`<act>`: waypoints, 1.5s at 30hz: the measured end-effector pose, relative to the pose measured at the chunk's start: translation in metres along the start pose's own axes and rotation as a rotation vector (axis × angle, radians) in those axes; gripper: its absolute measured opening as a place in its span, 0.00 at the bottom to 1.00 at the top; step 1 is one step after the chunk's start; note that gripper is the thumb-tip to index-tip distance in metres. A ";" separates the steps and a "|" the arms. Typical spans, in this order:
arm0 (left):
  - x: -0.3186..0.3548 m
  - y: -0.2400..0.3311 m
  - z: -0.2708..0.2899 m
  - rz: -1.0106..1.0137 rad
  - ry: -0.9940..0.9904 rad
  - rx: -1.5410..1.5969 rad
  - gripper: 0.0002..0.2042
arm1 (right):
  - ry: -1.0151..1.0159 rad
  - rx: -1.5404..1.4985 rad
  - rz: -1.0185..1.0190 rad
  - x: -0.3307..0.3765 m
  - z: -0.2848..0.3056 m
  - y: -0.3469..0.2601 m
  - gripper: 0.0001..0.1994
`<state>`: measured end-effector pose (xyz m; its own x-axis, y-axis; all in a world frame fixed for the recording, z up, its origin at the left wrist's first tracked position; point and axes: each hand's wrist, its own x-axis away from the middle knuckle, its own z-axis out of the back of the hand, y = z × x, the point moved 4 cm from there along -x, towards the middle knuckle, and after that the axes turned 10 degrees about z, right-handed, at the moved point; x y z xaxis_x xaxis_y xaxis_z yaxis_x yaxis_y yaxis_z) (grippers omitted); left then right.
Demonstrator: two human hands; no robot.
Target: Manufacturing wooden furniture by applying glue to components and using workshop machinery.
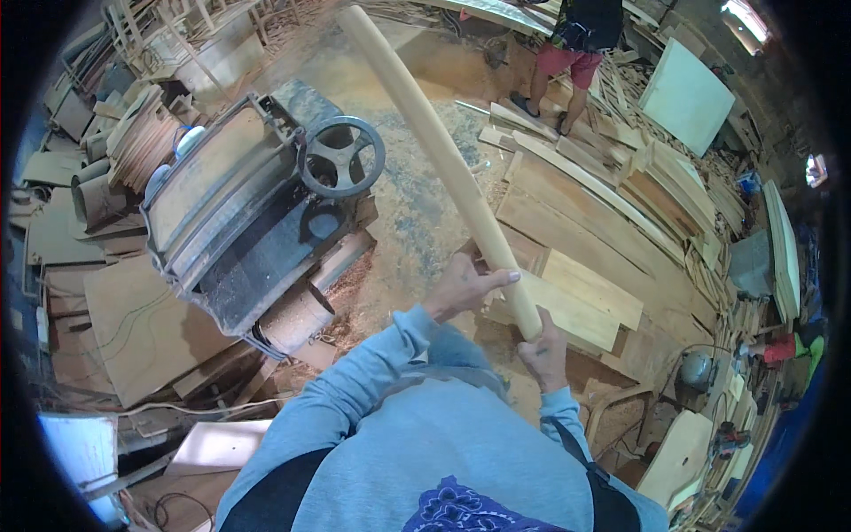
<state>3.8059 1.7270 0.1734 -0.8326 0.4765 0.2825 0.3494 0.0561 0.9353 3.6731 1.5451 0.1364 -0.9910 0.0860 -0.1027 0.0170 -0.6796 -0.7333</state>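
A long, pale wooden pole (425,124) with a rounded end slants up and away to the left from my hands. My left hand (470,285) is closed round it a little above its near end, thumb lying across the top. Right at the near end, my right hand (542,350) grips the pole, with its fingers partly hidden behind the wood. The far end of the pole hangs in the air over the dusty floor.
To the left stands a dusty woodworking machine (248,204) with a metal handwheel (342,157). Flat boards (576,301) lie stacked on the right. A person in red shorts (567,66) stands at the far right, near a leaning pale panel (687,97). Sawdust (461,75) covers the floor.
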 end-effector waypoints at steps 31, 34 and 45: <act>-0.430 0.089 0.161 0.071 0.006 0.203 0.20 | -0.073 0.130 0.104 -0.444 -0.012 0.064 0.28; -0.462 0.093 0.160 0.081 0.009 0.238 0.18 | -0.022 0.187 0.053 -0.473 -0.003 0.073 0.27; -0.546 0.140 0.178 0.163 -0.072 0.300 0.21 | -0.082 0.138 -0.019 -0.562 0.002 0.078 0.30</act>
<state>4.3861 1.6309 0.1122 -0.7265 0.5609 0.3970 0.5950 0.2243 0.7718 4.2312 1.4421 0.1377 -0.9986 0.0438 -0.0303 -0.0147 -0.7728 -0.6344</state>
